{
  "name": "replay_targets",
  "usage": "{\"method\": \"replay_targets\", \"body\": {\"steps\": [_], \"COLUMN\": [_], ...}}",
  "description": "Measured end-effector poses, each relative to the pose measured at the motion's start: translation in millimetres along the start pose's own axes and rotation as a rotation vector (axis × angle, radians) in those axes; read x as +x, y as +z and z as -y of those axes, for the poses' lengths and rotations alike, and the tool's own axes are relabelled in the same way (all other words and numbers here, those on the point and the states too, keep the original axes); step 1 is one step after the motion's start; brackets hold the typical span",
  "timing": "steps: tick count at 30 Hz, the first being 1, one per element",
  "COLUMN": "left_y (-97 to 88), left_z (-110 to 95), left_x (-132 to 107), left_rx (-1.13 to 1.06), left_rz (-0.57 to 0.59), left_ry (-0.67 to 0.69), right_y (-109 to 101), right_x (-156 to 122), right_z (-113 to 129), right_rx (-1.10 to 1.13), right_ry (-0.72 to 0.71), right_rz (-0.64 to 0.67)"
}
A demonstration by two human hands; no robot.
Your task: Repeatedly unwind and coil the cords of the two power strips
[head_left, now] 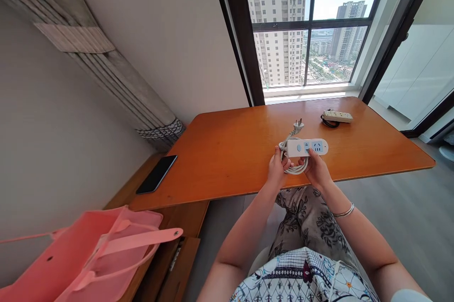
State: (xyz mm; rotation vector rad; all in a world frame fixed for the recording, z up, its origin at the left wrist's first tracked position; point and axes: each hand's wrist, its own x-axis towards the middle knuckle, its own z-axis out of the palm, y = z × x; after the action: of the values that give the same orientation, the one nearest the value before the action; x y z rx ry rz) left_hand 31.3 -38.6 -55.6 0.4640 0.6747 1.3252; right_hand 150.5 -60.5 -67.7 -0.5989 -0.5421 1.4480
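Head view: left hand [277, 165] and right hand [317, 168] both gripping white power strip [307, 147] with coiled cord [291, 165] over near edge of orange table [230, 150]. Plug [298, 126] pointing away. Second strip [337, 116] lying farther back; phone [156, 174] resting at left.

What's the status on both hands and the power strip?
Left hand grips coiled cord. Right hand holds white power strip above table. Second strip beyond, apart.
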Motion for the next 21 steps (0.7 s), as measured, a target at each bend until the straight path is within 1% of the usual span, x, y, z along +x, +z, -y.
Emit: {"method": "replay_targets", "body": {"steps": [3, 5, 8, 10, 12, 14, 17, 21], "left_y": [-5.1, -8.5, -11.8, -11.9, -10.2, -7.3, -3.5, -3.8], "left_z": [1.5, 6.1, 17.5, 24.6, 28.1, 27.0, 19.7, 9.2], "left_x": [2.1, 0.5, -4.7, -7.6, -8.7, -7.9, -5.0, -2.6], "left_rx": [-0.009, -0.047, -0.095, -0.121, -0.147, -0.165, -0.156, -0.149], "left_rz": [0.046, 0.092, 0.135, 0.121, 0.094, 0.064, 0.032, 0.038], "left_ry": [-0.03, -0.04, 0.014, 0.069, 0.097, 0.092, 0.05, -0.036], "right_y": [-1.1, -1.9, -2.2, -0.5, 3.0, 7.3, 10.3, 3.9], "right_x": [2.5, 5.1, 7.1, 5.7, 2.0, -2.7, -8.2, -9.2], "right_z": [-3.2, -5.0, -8.3, -11.5, -15.5, -19.5, -23.1, -22.7], "right_rx": [0.025, 0.034, 0.07, 0.093, 0.097, 0.088, 0.065, 0.011], "right_ry": [0.002, -0.032, -0.083, -0.097, -0.1, -0.11, -0.129, -0.07], "right_rz": [-0.056, -0.097, -0.158, -0.178, -0.165, -0.135, -0.093, -0.054]}}
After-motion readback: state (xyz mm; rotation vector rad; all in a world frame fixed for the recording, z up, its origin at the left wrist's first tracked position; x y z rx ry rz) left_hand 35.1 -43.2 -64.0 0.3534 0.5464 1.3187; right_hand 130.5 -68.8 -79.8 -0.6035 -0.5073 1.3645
